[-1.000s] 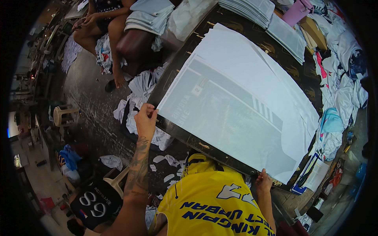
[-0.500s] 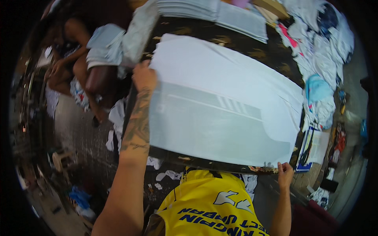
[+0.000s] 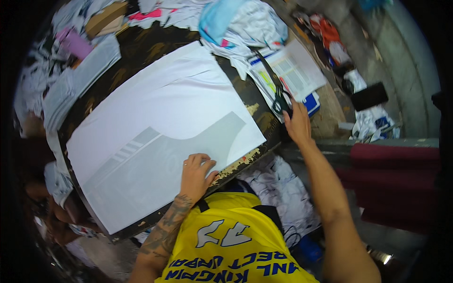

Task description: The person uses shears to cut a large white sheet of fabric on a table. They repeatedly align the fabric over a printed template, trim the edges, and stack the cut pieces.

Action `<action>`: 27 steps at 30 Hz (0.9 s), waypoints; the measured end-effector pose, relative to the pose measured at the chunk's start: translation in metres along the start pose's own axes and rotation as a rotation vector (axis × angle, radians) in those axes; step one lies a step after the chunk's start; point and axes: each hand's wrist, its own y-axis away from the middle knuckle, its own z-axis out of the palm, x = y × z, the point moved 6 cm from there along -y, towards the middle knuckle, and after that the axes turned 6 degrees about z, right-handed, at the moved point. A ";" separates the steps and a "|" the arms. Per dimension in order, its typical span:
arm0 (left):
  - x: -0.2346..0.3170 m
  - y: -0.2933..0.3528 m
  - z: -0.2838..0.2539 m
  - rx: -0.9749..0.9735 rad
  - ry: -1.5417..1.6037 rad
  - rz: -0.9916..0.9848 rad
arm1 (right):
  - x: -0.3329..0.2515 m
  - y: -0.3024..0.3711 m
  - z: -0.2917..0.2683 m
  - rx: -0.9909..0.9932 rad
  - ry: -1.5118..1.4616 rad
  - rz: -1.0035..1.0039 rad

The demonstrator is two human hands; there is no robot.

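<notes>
A large white fabric sheet printed with a grey panel and pale slanted stripes lies spread over a dark, worn table. My left hand rests on the cloth near the table's front edge, its fingers loosely bent and thumb apart, holding nothing. To the right, my right hand has its fingers closed at the dark handles of a pair of scissors. Those scissors lie over papers and a blue-edged folder at the table's right end, blades pointing away from me.
Folded pale cloths line the far left edge, by a purple container and cardboard. Rumpled white and light-blue fabric is heaped at the back. A dark phone-like slab and maroon cloth are at right.
The view has swung right. My left hand has gone from the sheet's left edge to its front edge. My right hand has left the sheet's corner and reached the scissors.
</notes>
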 end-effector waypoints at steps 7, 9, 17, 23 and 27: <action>0.026 -0.057 0.061 -0.146 -0.065 -0.025 | 0.008 -0.053 0.015 -0.360 0.007 0.145; 0.030 -0.063 0.067 -0.164 -0.090 -0.010 | 0.023 -0.061 0.017 -0.395 -0.121 0.189; 0.031 -0.076 0.076 -0.213 -0.091 0.150 | 0.053 0.080 -0.046 -0.725 -0.920 0.471; 0.025 -0.080 0.069 -0.216 -0.004 0.126 | 0.004 0.281 -0.083 -1.220 -0.549 0.787; 0.025 -0.081 0.066 -0.250 -0.035 0.176 | -0.029 0.279 -0.017 -1.207 -0.607 0.696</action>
